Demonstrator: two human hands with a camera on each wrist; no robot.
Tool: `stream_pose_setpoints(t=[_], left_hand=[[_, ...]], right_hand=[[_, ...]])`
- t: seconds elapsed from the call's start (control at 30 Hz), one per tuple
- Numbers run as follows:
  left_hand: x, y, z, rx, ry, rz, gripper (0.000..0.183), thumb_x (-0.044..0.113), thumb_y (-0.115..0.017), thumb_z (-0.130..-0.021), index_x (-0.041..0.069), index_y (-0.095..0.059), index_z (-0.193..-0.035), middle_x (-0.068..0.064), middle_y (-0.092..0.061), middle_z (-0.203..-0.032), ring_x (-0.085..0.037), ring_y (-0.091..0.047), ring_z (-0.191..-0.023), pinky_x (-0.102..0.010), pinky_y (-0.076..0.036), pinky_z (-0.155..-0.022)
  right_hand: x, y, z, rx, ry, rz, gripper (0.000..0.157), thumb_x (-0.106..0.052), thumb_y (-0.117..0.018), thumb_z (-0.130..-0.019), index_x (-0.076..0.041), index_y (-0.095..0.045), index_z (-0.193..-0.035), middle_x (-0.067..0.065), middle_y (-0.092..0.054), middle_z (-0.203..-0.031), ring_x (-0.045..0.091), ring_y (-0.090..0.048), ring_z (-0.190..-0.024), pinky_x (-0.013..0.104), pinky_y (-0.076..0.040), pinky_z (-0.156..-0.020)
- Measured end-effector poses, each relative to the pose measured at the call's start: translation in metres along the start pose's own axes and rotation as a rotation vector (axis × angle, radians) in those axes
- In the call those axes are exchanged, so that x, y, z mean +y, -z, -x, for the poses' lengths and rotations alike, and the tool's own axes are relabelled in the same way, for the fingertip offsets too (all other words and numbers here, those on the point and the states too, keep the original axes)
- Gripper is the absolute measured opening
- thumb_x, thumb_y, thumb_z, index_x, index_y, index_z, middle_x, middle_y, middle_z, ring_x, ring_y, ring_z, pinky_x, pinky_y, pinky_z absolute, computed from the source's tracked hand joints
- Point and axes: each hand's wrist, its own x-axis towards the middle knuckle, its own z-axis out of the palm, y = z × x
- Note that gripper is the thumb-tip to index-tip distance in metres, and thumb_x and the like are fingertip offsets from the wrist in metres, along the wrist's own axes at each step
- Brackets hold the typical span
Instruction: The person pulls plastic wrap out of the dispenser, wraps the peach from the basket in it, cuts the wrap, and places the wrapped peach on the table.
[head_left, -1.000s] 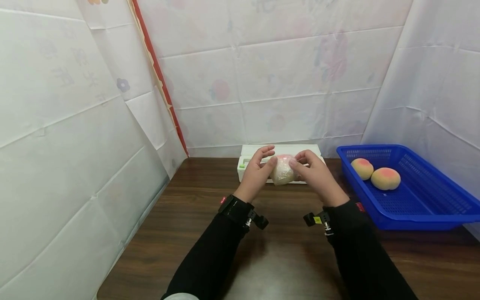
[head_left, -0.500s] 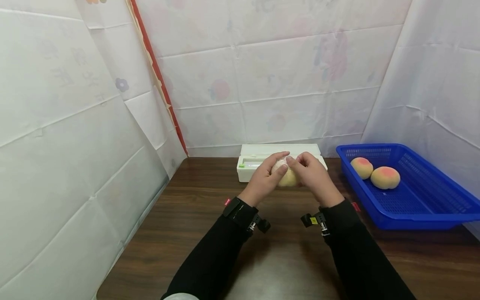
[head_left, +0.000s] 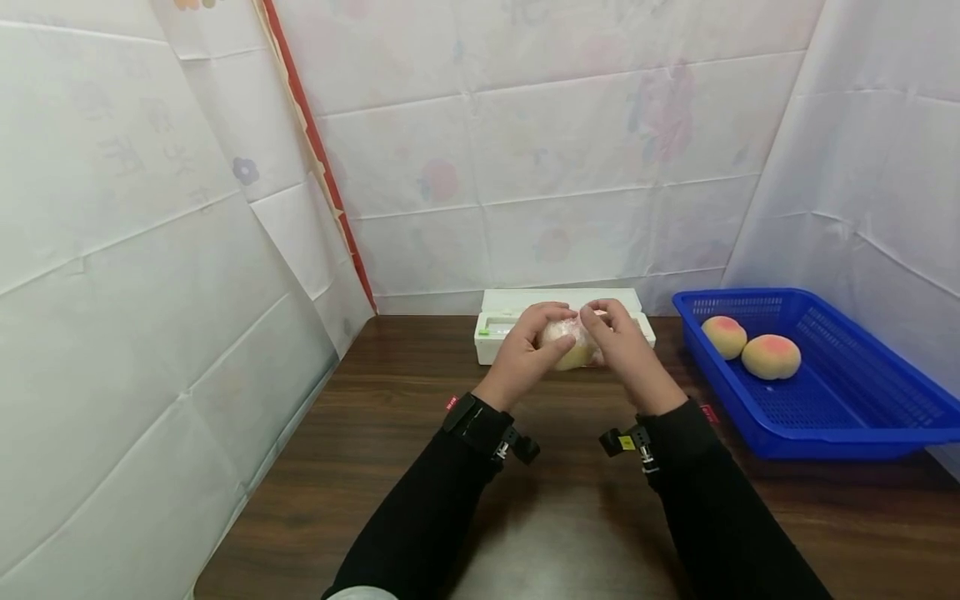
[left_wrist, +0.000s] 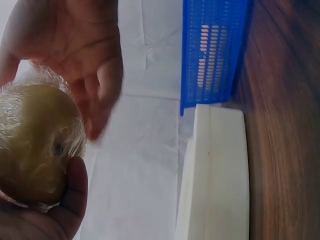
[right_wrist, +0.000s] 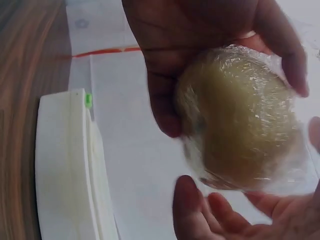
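A peach (head_left: 573,355), or a peach-like fruit, is wrapped in clear cling film and held above the table. My left hand (head_left: 522,360) grips it from the left, its thumb curled over the near side. My right hand (head_left: 628,357) is at the fruit's right, thumb and index finger close together at the loose film. In the right wrist view the crinkled film (right_wrist: 295,172) bunches at the fruit's lower side, between the right thumb and fingers. The left wrist view shows the wrapped fruit (left_wrist: 37,135) in the left palm, with the right hand's other fingers hanging loosely.
Behind the hands stands a white cling film box (head_left: 491,346) with a raised lid and a green slider (head_left: 483,332). To the right, a blue basket (head_left: 840,433) holds two unwrapped peaches (head_left: 771,357). White sheeting (head_left: 555,167) surrounds the brown wooden table (head_left: 390,417).
The wrapped peach has been turned between the hands and its pink top is now mostly covered. My left fingers have moved round over it; my right fingers have shifted along the film.
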Motion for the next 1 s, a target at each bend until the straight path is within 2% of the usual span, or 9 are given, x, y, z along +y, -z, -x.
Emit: stream_pose_setpoints(t=[0.1, 0.2, 0.3, 0.4, 0.53, 0.67, 0.8, 0.9, 1.0], left_hand=[[0.001, -0.003, 0.001, 0.015, -0.032, -0.008, 0.04, 0.03, -0.059, -0.105, 0.017, -0.063, -0.142, -0.002, -0.044, -0.162, -0.02, -0.043, -0.148, -0.045, -0.045, -0.116], [0.003, -0.008, 0.001, 0.074, -0.033, -0.036, 0.045, 0.036, -0.048, -0.11, 0.017, -0.055, -0.15, -0.008, -0.046, -0.16, -0.023, -0.043, -0.149, -0.05, -0.042, -0.119], [0.004, -0.013, 0.0, 0.156, -0.012, -0.022, 0.044, 0.037, -0.04, -0.114, 0.014, -0.055, -0.149, -0.012, -0.053, -0.153, -0.023, -0.051, -0.143, -0.047, -0.045, -0.118], [0.004, -0.016, -0.001, 0.219, -0.012, 0.021, 0.04, 0.034, -0.04, -0.115, 0.008, -0.062, -0.136, -0.012, -0.063, -0.14, -0.022, -0.06, -0.131, -0.042, -0.05, -0.112], [0.004, -0.019, -0.001, 0.276, -0.029, 0.042, 0.036, 0.03, -0.043, -0.115, 0.007, -0.068, -0.124, -0.01, -0.069, -0.128, -0.019, -0.065, -0.12, -0.038, -0.053, -0.104], [0.005, -0.021, -0.001, 0.318, -0.033, 0.036, 0.034, 0.028, -0.045, -0.113, 0.007, -0.07, -0.12, -0.01, -0.071, -0.124, -0.017, -0.066, -0.114, -0.036, -0.054, -0.099], [0.007, -0.02, -0.001, 0.35, -0.025, 0.039, 0.031, 0.024, -0.047, -0.112, 0.007, -0.071, -0.119, -0.007, -0.072, -0.119, -0.011, -0.065, -0.107, -0.03, -0.054, -0.094], [0.01, -0.018, 0.0, 0.378, -0.008, 0.074, 0.031, 0.025, -0.046, -0.113, 0.009, -0.07, -0.124, -0.008, -0.068, -0.106, -0.009, -0.06, -0.084, -0.025, -0.052, -0.076], [0.013, -0.015, 0.001, 0.401, 0.01, 0.115, 0.036, 0.03, -0.042, -0.115, 0.01, -0.067, -0.131, -0.011, -0.064, -0.11, -0.008, -0.055, -0.076, -0.023, -0.048, -0.068]], right_hand=[[0.002, -0.008, -0.001, -0.057, 0.043, -0.018, 0.068, -0.053, -0.036, -0.113, -0.016, -0.022, -0.168, 0.021, -0.027, -0.171, 0.038, -0.033, -0.156, 0.059, -0.038, -0.12], [0.003, -0.018, -0.002, -0.059, 0.102, 0.013, 0.063, -0.049, -0.036, -0.115, -0.016, -0.027, -0.167, 0.016, -0.026, -0.174, 0.036, -0.024, -0.162, 0.063, -0.026, -0.127], [0.005, -0.028, -0.003, 0.004, 0.145, 0.055, 0.055, -0.046, -0.039, -0.115, -0.012, -0.04, -0.159, 0.017, -0.043, -0.164, 0.035, -0.04, -0.154, 0.06, -0.035, -0.123], [0.007, -0.036, -0.003, 0.09, 0.197, 0.117, 0.049, -0.043, -0.039, -0.115, -0.009, -0.048, -0.15, 0.017, -0.056, -0.149, 0.033, -0.053, -0.139, 0.054, -0.043, -0.114], [0.008, -0.043, -0.002, 0.184, 0.265, 0.173, 0.044, -0.041, -0.04, -0.115, -0.009, -0.053, -0.143, 0.016, -0.061, -0.136, 0.03, -0.059, -0.123, 0.049, -0.047, -0.104], [0.008, -0.046, -0.001, 0.216, 0.317, 0.194, 0.042, -0.039, -0.041, -0.115, -0.007, -0.056, -0.139, 0.016, -0.061, -0.131, 0.029, -0.059, -0.115, 0.048, -0.048, -0.099], [0.009, -0.047, -0.002, 0.199, 0.337, 0.206, 0.047, -0.04, -0.041, -0.115, -0.009, -0.052, -0.149, 0.016, -0.059, -0.143, 0.031, -0.06, -0.127, 0.053, -0.049, -0.105], [0.007, -0.047, -0.001, 0.164, 0.341, 0.231, 0.054, -0.044, -0.046, -0.113, -0.02, -0.041, -0.162, 0.018, -0.047, -0.158, 0.035, -0.053, -0.136, 0.055, -0.049, -0.103], [0.006, -0.047, 0.001, 0.129, 0.35, 0.271, 0.059, -0.045, -0.051, -0.112, -0.032, -0.033, -0.167, 0.018, -0.035, -0.165, 0.035, -0.052, -0.129, 0.052, -0.048, -0.095]])
